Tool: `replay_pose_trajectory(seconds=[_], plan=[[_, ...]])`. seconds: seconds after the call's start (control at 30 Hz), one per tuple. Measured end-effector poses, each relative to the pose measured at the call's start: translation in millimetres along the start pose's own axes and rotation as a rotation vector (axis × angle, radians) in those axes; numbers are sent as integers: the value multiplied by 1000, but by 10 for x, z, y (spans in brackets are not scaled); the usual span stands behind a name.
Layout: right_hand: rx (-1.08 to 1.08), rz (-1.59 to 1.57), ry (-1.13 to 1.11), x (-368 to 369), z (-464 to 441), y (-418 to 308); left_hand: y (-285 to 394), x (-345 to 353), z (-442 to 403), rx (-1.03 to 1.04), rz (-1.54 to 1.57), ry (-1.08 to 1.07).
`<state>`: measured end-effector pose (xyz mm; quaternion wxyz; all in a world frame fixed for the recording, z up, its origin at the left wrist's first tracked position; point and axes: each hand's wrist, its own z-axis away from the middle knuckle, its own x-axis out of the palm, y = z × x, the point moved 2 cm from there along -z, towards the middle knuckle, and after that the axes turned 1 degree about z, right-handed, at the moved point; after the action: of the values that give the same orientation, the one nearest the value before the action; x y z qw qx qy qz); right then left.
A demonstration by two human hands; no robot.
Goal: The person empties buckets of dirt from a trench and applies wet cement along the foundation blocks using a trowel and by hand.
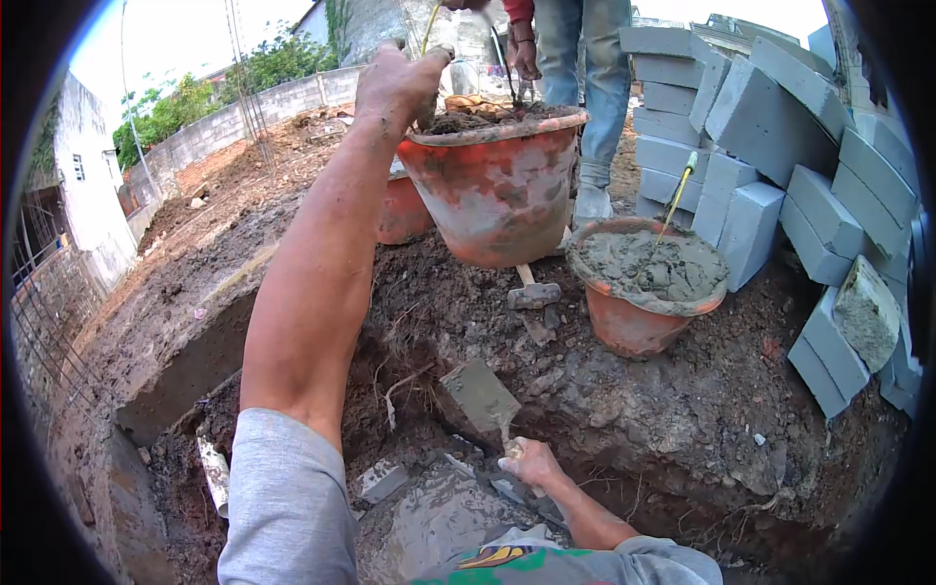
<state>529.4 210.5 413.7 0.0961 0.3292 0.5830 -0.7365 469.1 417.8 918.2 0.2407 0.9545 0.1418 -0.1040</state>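
My left hand (402,86) is stretched forward at the left rim of a large orange bucket (492,195), its fingers closed on the edge. Dark, lumpy material fills this bucket, which is smeared with grey mortar and leans slightly. A yellow cord (430,27) rises beside my fingers. Low in the trench, my right hand (529,462) grips the handle of a trowel (482,398), whose flat blade is coated in grey mortar and points up and left. To the right stands a smaller orange bucket (639,327) of wet mortar, with a yellow cord handle (680,190) sticking up.
A hammer (534,291) lies on the soil below the large bucket. Grey blocks (770,117) are piled at the right. Another person's legs (606,88) and hand (525,58) are behind the bucket. Wet mortar (439,522) covers the trench floor; a white pipe (213,476) stands left.
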Motion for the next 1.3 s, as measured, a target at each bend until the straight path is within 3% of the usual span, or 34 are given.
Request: replay_pose_trajectory(seconds=[0.13,0.17,0.2,0.33,0.4,0.43,0.53,0.67,0.8,0.83,0.93,1.07,1.1,1.2,1.3], plan=[[74,26,-20,8,-14,185,-43,80,-301,-219,97,-294],[113,-1,-48,-28,-29,178,-181,138,-281,-295,287,-299],[33,-17,20,29,-95,296,-229,143,-235,-281,371,-323],[74,-286,-96,25,-375,332,-190,148,-3,-307,748,-385],[61,-356,-153,34,-508,237,-277,202,-36,-309,891,-362],[90,-536,-216,-70,-505,27,-393,267,-59,-288,858,-420],[110,-904,-304,-159,-491,-275,-294,89,316,-623,1015,-331],[14,-1159,-289,-489,-330,-648,-344,11,520,-590,914,-297],[-104,-929,-278,-729,-265,-822,-85,-162,860,-479,887,-198],[-117,-938,-300,-734,-277,-850,65,-237,945,-578,807,-123],[-119,-937,-383,-690,-205,-885,-11,-483,1046,-516,872,-235],[-84,-831,-484,-531,-126,-810,83,-743,1320,-613,779,-244],[-79,-808,-511,-444,-147,-753,-19,-782,1333,-705,816,-271],[-9,-702,-618,-177,-158,-591,-286,-860,1688,-667,676,-204],[66,-565,-708,257,-221,-233,-713,-855,2247,-793,698,-223]])
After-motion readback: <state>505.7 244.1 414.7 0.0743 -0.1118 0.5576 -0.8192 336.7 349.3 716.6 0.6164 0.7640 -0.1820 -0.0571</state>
